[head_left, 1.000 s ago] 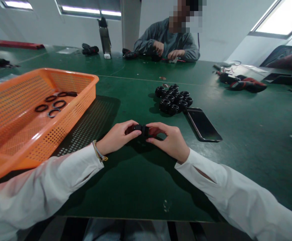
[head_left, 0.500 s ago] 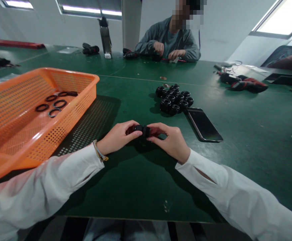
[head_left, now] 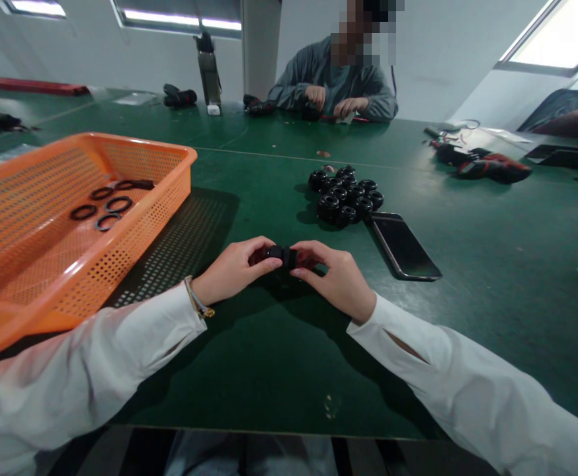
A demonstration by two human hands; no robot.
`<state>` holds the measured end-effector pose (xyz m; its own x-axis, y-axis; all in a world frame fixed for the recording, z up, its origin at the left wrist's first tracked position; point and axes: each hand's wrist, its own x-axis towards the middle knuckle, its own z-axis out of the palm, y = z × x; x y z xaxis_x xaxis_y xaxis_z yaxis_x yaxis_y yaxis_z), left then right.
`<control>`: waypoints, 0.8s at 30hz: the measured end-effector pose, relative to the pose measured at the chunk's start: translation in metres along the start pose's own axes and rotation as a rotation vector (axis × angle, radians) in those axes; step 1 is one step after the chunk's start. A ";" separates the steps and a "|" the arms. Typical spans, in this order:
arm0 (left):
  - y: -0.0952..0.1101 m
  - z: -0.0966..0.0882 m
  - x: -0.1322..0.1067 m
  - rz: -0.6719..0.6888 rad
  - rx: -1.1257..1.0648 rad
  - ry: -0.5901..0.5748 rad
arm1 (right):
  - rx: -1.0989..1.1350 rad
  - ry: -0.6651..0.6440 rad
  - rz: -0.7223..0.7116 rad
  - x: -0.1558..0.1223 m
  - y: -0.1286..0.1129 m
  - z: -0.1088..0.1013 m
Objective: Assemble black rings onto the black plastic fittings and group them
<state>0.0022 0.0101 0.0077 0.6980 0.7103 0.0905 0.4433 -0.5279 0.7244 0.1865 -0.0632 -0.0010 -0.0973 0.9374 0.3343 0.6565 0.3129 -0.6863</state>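
Between my two hands, just above the green table (head_left: 279, 370), is a small black round fitting (head_left: 283, 256). My left hand (head_left: 239, 266) pinches its left end between thumb and fingers. On the other end, my right hand (head_left: 336, 274) has its thumb and forefinger closed. Fingers cover much of the fitting, so I cannot tell whether it is one part or two pressed together. Beyond my right hand sits a cluster of several glossy black round fittings (head_left: 347, 197). A dark-screened phone (head_left: 404, 248) lies against the cluster's right side.
An orange perforated basket (head_left: 143, 254) stands at the left, with several black rings (head_left: 83, 212) inside. Across the table a person in a grey jacket (head_left: 289, 73) works with both hands. A bottle (head_left: 209, 76) stands at the far edge; a red-and-black tool (head_left: 497, 166) lies at right.
My hands and the black fitting stay almost in place. The person across the table has shifted their head slightly to the left.
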 end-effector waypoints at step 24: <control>0.001 0.001 -0.002 0.004 -0.053 0.005 | -0.065 -0.019 0.055 -0.001 -0.008 0.000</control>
<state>0.0017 0.0072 0.0075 0.6971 0.7105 0.0965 0.4100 -0.5054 0.7592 0.1813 -0.0666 0.0043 -0.0734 0.9558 0.2848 0.7087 0.2509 -0.6594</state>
